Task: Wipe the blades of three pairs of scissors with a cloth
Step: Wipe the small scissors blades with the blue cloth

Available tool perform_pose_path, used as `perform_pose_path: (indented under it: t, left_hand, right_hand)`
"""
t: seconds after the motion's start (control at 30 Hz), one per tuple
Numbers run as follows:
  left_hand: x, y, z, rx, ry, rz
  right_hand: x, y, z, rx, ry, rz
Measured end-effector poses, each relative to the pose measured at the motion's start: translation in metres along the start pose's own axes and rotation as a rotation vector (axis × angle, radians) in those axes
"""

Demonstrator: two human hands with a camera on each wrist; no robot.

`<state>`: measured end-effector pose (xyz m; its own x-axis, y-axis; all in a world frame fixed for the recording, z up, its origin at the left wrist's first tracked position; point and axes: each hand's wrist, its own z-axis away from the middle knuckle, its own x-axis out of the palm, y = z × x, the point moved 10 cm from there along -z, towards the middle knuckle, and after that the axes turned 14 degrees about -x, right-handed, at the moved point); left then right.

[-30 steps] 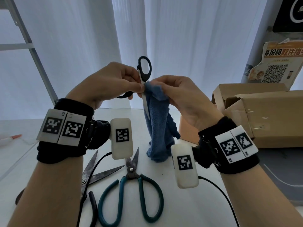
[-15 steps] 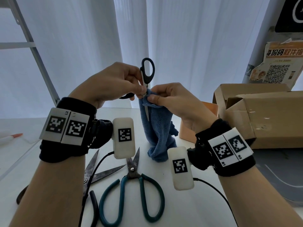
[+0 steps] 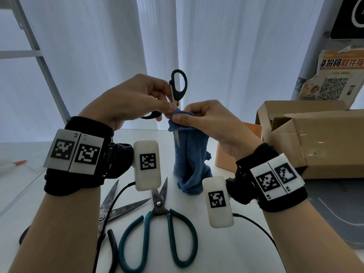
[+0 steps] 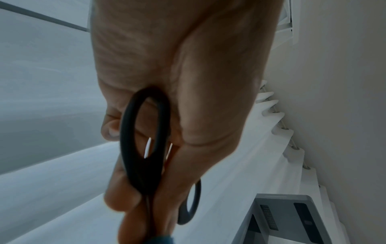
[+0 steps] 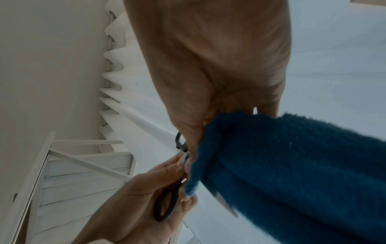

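Observation:
My left hand point(image 3: 157, 101) grips black-handled scissors point(image 3: 178, 85) near the pivot, handles up and blade tip pointing down; the same scissors point(image 4: 144, 142) fill the left wrist view. My right hand point(image 3: 189, 119) pinches a blue cloth point(image 3: 190, 154) around the top of the blade, close against the left fingers. The cloth hangs to the table and hides most of the blade; a short stretch of steel shows at its left edge. In the right wrist view the cloth point(image 5: 292, 173) covers the blade, whose tip pokes out below. Teal-handled scissors point(image 3: 157, 233) and dark metal scissors point(image 3: 116, 205) lie on the table.
A white table point(image 3: 226, 253) carries an orange container point(image 3: 226, 154) behind my right wrist and an open cardboard box point(image 3: 315, 138) at the right. A red-tipped pen point(image 3: 13, 164) lies far left. White curtains hang behind. Cables run from both wrists.
My right hand has slid the cloth up the blade toward the pivot, so less bare blade shows below it. The left hand keeps the scissors almost still.

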<state>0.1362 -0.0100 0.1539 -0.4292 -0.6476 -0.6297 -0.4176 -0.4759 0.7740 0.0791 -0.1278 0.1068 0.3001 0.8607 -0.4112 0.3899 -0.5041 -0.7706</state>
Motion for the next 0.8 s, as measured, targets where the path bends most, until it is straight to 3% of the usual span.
perform_pose_path:
  t: [0.67, 0.8]
  left_hand:
    - [-0.0036, -0.0060, -0.0031, -0.027, 0.030, -0.003]
    - [0.0001, -0.0045, -0.0022, -0.030, 0.020, -0.024]
  right_hand:
    - [0.0023, 0.0031, -0.0007, 0.045, -0.013, -0.037]
    - [-0.0012, -0.0004, -0.0005, 0.000, 0.055, -0.141]
